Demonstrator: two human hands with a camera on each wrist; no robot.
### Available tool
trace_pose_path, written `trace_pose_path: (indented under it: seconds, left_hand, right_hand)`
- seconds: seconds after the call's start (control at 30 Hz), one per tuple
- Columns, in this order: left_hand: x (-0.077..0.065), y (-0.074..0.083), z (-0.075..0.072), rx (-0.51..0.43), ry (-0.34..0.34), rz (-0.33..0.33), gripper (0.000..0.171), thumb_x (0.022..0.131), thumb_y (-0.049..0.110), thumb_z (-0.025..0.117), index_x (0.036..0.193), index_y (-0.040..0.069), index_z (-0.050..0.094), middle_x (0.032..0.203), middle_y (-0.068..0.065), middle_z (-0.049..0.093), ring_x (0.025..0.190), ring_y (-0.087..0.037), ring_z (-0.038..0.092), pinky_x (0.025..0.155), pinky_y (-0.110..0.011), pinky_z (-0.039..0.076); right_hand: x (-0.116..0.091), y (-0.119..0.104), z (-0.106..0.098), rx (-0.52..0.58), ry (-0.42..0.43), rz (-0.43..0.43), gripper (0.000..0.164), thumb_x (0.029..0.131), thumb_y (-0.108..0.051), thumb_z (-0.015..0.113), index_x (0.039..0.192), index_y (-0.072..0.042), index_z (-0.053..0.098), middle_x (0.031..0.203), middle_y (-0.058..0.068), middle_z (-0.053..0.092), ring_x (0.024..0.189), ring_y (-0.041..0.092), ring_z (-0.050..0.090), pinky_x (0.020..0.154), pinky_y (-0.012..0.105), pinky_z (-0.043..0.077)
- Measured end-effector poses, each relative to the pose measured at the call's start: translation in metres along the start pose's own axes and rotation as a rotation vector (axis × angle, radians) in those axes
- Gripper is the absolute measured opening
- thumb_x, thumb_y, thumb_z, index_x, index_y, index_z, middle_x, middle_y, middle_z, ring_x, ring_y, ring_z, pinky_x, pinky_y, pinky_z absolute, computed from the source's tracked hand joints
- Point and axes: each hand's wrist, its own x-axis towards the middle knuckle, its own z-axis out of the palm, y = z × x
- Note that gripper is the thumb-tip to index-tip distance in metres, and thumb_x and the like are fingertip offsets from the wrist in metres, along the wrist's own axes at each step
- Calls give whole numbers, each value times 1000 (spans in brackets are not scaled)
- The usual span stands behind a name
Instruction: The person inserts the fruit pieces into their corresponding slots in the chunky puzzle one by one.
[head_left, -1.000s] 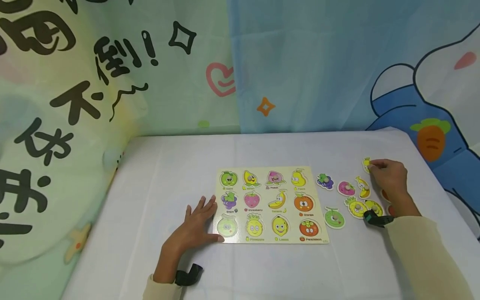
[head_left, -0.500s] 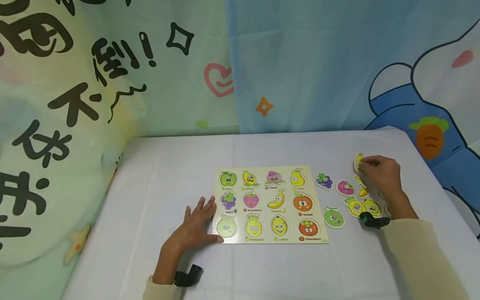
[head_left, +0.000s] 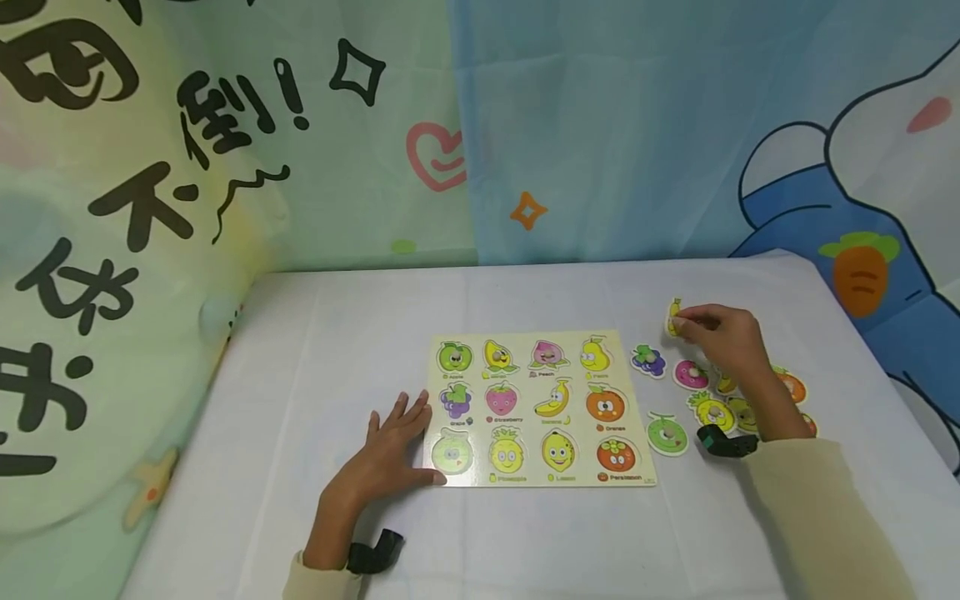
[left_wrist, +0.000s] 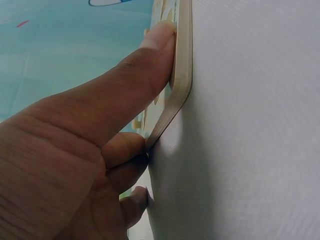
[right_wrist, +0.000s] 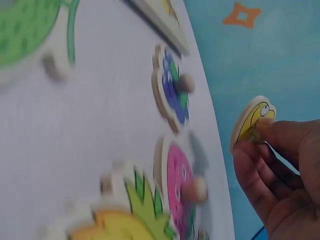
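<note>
My right hand (head_left: 722, 337) pinches a yellow fruit-shaped wooden puzzle piece (head_left: 673, 317) by its knob, beyond the loose pieces. In the right wrist view the yellow puzzle piece (right_wrist: 252, 120) has a cartoon eye and is partly covered by thumb and fingers. My left hand (head_left: 390, 450) rests along the left edge of the fruit puzzle board (head_left: 648, 475), fingers spread. Its thumb (left_wrist: 135, 80) lies on the board's near left corner in the left wrist view. Rows of labelled fruit pictures fill the board.
Right of the board lie a grape piece (head_left: 648, 361), a strawberry piece (head_left: 691, 375), a green melon piece (head_left: 667, 435) and a pineapple piece (head_left: 712, 412). An orange piece (head_left: 791, 386) shows beyond the right wrist. A printed curtain (head_left: 600, 125) hangs behind the white table (head_left: 525, 542).
My right hand has carried the yellow piece leftward and slightly away from me, uncovering the orange piece. The left hand and the board stay in place.
</note>
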Motion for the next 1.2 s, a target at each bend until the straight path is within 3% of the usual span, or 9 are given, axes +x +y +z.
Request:
trace_pose_path:
  seconds: [0.2, 0.53, 0.77, 1.0, 1.2]
  left_hand:
    - [0, -3, 0, -3, -1, 11, 102, 67, 36, 89, 150, 9, 36, 159, 2, 21, 148, -25, 4, 114, -59, 0]
    - [0, -3, 0, -3, 1, 8, 101, 67, 34, 89, 150, 8, 37, 159, 1, 21, 148, -25, 4, 114, -59, -1]
    - [0, -2, 1, -9, -9, 7, 102, 68, 35, 89, 151, 9, 36, 160, 2, 20, 148, -25, 3, 114, -58, -1]
    - [-2, 0, -3, -10, -1, -10, 101, 67, 33, 89, 150, 10, 37, 159, 2, 21, 148, -25, 4, 114, -57, -2]
    - [-2, -3, -2, -11, 8, 22, 102, 67, 37, 88, 150, 8, 37, 159, 0, 22, 148, -27, 6, 114, -60, 0]
  right_hand:
    - [-3, -16, 10, 69, -40, -63, 43, 95, -40, 61, 117, -3, 66, 107, 17, 69, 88, 23, 68, 70, 17, 50]
    - [6, -4, 35, 132, -106, -163, 59, 82, -63, 65, 107, -10, 69, 94, 6, 71, 80, 16, 67, 60, 16, 50]
    - [-8, -32, 34, 141, -244, -152, 43, 90, -41, 68, 110, -2, 68, 97, 13, 71, 86, 25, 66, 73, 30, 52]
    - [-11, -43, 43, 77, -312, -171, 32, 91, -34, 68, 105, -5, 70, 91, 9, 68, 74, 24, 60, 60, 31, 51]
    - [-9, -45, 47, 40, -329, -201, 25, 92, -29, 69, 103, -7, 71, 95, 9, 69, 77, 23, 58, 61, 30, 51]
